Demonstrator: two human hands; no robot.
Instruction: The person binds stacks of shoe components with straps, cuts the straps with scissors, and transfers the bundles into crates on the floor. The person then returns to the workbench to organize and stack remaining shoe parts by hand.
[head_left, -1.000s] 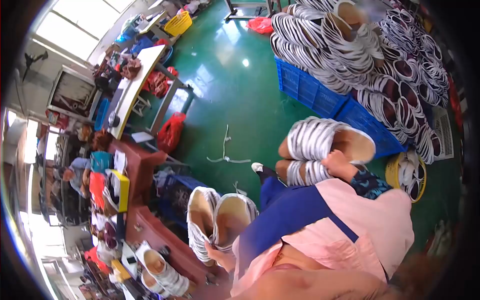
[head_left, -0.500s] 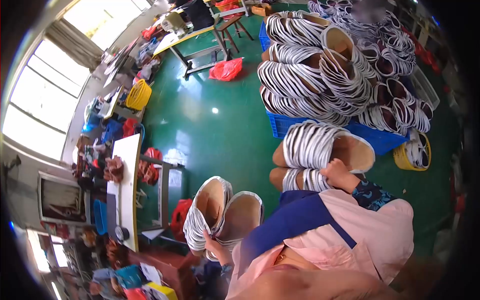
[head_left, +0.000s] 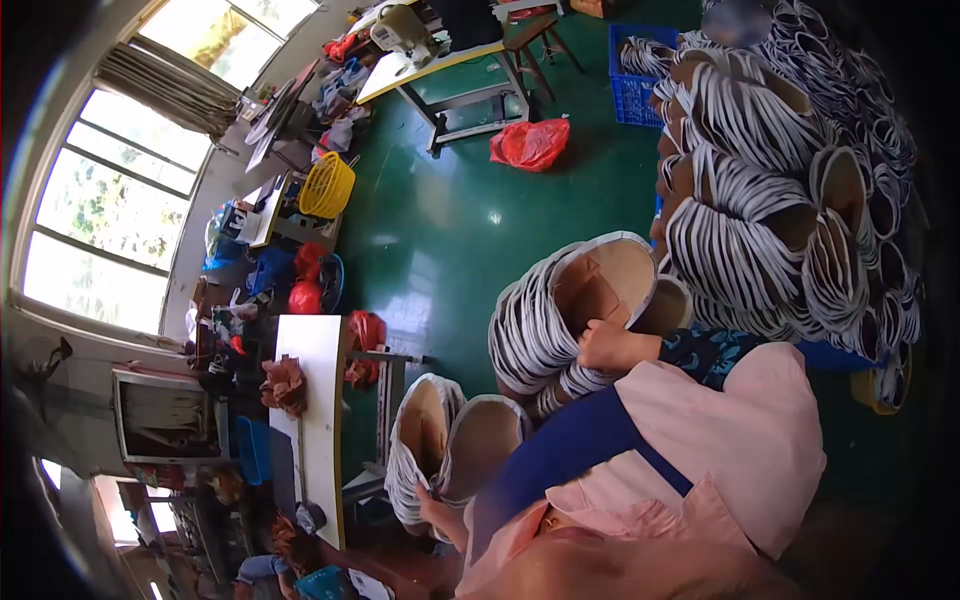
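My left hand grips a pair of nested stacks of shoe uppers low in front of my body, with white rims and brown insides. My right hand closes over the rim of another pair of nested stacks of shoe uppers, held out ahead of my apron. Its front stack lies tilted, opening toward the upper right, and partly covers the second one. Fingers of both hands are partly hidden by the stacks. A large heap of similar shoe uppers rises to the right.
A blue crate stands behind the heap. On the green floor lies a red plastic bag. To the left is a white-topped table with a brown bundle. Farther off are a yellow basket, a sewing machine and a stool.
My view has turned left, so the heap sits farther right. My right hand has brought its stacks leftward, away from the heap and closer to the left-hand stacks. Both hands keep their hold.
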